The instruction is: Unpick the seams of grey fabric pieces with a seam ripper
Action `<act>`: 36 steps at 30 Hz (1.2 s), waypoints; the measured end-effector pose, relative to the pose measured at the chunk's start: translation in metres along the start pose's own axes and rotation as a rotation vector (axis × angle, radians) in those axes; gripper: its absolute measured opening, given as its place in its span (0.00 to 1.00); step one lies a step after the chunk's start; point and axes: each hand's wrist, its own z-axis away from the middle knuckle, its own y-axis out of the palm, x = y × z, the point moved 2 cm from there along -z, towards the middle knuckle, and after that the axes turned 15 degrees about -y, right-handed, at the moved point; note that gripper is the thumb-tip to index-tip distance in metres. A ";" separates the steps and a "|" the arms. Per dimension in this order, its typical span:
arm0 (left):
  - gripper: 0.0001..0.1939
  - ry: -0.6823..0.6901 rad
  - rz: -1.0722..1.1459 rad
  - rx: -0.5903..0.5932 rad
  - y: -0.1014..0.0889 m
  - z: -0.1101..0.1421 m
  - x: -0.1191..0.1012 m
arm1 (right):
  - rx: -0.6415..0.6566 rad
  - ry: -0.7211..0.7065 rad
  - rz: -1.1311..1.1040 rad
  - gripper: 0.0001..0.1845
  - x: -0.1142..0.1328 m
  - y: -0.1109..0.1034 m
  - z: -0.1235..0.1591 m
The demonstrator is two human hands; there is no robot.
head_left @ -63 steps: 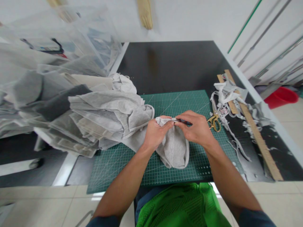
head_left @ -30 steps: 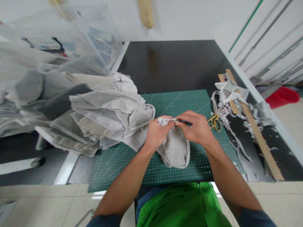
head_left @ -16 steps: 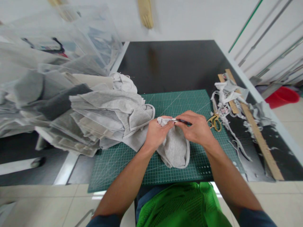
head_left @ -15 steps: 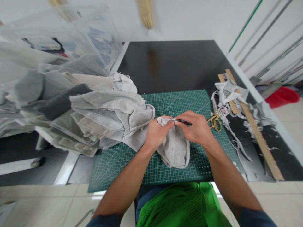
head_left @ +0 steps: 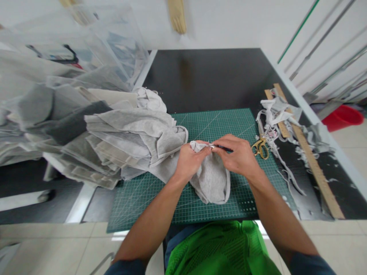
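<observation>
The closed left grip [head_left: 187, 162] pinches 1 gray cloth [head_left: 212, 183], the closed right grip [head_left: 236, 153] 1 tool [head_left: 225, 148].

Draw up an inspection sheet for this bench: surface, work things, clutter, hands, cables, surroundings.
Surface: green cutting mat on a black table.
Work things: grey cloth; slim dark-handled tool, kind unclear.
Clutter: cloth pile left; scissors, scraps and wooden rulers right.
Hands: left hand pinches the cloth; right hand grips the tool, tip at the cloth.
Cables: nothing seen.
Surroundings: red bucket beyond the table's right edge.
</observation>
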 end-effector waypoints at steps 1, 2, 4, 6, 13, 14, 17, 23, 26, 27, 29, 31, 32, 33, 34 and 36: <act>0.11 -0.003 0.003 0.000 0.000 0.000 0.000 | 0.000 -0.001 -0.001 0.07 0.000 0.000 0.000; 0.11 -0.005 0.005 0.000 0.000 0.000 0.000 | 0.000 -0.004 -0.001 0.07 0.000 0.000 0.000; 0.11 -0.002 0.007 0.003 0.000 0.001 -0.001 | 0.000 -0.008 0.000 0.06 0.000 0.001 0.000; 0.10 0.006 0.007 0.011 0.001 0.001 -0.001 | 0.002 -0.010 -0.001 0.06 0.001 0.001 0.000; 0.08 0.013 0.031 0.053 -0.002 -0.002 0.001 | -0.115 0.075 0.033 0.07 -0.006 -0.016 -0.002; 0.08 0.007 0.041 0.052 -0.002 -0.003 0.001 | -0.145 0.109 0.046 0.07 -0.010 -0.019 -0.001; 0.08 -0.016 0.079 0.062 -0.002 -0.003 0.000 | -0.226 0.222 0.073 0.11 -0.024 -0.025 0.003; 0.09 -0.025 0.138 0.081 -0.002 -0.002 -0.003 | -0.178 0.409 0.004 0.31 -0.036 -0.013 0.007; 0.12 -0.038 0.176 0.073 -0.004 -0.003 -0.004 | -0.110 0.466 -0.155 0.30 -0.033 -0.006 0.006; 0.12 -0.040 0.191 0.070 -0.004 -0.003 -0.004 | -0.077 0.481 -0.212 0.30 -0.032 -0.004 0.005; 0.13 -0.043 0.225 0.068 -0.004 -0.004 -0.005 | -0.039 0.506 -0.334 0.26 -0.029 -0.002 0.005; 0.13 -0.046 0.257 0.065 -0.004 -0.004 -0.007 | -0.059 0.519 -0.458 0.23 -0.027 -0.001 0.005; 0.13 -0.048 0.271 0.061 -0.004 -0.004 -0.008 | -0.089 0.516 -0.513 0.21 -0.027 -0.002 0.005; 0.13 -0.052 0.284 0.056 -0.004 -0.004 -0.009 | -0.123 0.508 -0.560 0.20 -0.026 -0.002 0.005; 0.13 -0.058 0.297 0.053 -0.005 -0.004 -0.010 | -0.154 0.495 -0.595 0.19 -0.025 -0.003 0.005; 0.15 -0.080 0.326 0.072 -0.005 -0.003 -0.012 | -0.201 0.465 -0.636 0.18 -0.024 -0.004 0.005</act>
